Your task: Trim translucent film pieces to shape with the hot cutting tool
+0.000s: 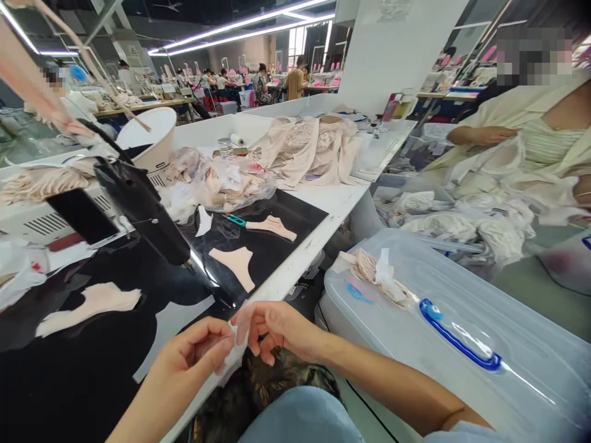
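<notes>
Close to the front edge of the table, my left hand (pixel 203 352) pinches a thin, translucent white piece (pixel 236 353) between thumb and fingers. My right hand (pixel 276 327) meets it from the other side, its fingers curled and the film lying over a fingertip. Whether the piece is film or sheer fabric I cannot make out. Beside my left hand a translucent grey-white sheet piece (pixel 172 329) lies on the black tabletop (pixel 92 375). Beyond it rest a beige Y-shaped fabric piece (pixel 234 264) and, further left, a beige curved piece (pixel 92 306).
A black machine arm (pixel 143 215) reaches over the table. Behind lie a teal-handled tool (pixel 236 219), bagged beige pieces (pixel 231 184) and a fabric pile (pixel 314 144). A lidded plastic bin (pixel 462 295) stands right, near a co-worker (pixel 545 132) handling garments.
</notes>
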`<state>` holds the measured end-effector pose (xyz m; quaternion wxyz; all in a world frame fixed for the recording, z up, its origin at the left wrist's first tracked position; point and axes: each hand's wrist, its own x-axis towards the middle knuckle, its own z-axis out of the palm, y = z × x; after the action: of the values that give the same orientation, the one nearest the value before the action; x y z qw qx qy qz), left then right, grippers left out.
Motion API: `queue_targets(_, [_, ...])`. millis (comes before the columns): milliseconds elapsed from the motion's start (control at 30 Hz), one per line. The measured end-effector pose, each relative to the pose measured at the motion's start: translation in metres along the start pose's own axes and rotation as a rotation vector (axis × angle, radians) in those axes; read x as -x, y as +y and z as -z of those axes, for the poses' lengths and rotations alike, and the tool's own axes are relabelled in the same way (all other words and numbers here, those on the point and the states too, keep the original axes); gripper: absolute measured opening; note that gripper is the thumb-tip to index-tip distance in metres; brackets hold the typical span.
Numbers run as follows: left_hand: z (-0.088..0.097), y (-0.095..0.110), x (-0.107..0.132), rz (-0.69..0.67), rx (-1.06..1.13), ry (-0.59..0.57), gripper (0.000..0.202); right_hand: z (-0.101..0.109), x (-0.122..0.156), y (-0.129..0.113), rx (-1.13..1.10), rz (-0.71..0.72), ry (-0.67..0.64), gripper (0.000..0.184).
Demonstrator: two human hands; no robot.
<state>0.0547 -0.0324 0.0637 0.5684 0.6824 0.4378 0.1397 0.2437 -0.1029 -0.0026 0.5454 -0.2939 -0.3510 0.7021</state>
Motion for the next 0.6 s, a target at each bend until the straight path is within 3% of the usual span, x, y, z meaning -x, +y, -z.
queue_targets(200, [-0.007,-0.005,0.004,0.048,0.007,-0.027,0.041,-0.001,0.003,0.004,0.015,0.000,0.151,0.042])
queue_targets(433, [-0.012,-0.009,0.007,0.043,-0.013,-0.028,0.042,0.003,0.011,0.005,0.046,0.020,0.220,0.042])
queue_targets(600, [-0.006,-0.001,0.008,0.039,-0.101,0.073,0.037,0.009,0.016,0.001,0.116,0.071,0.269,0.042])
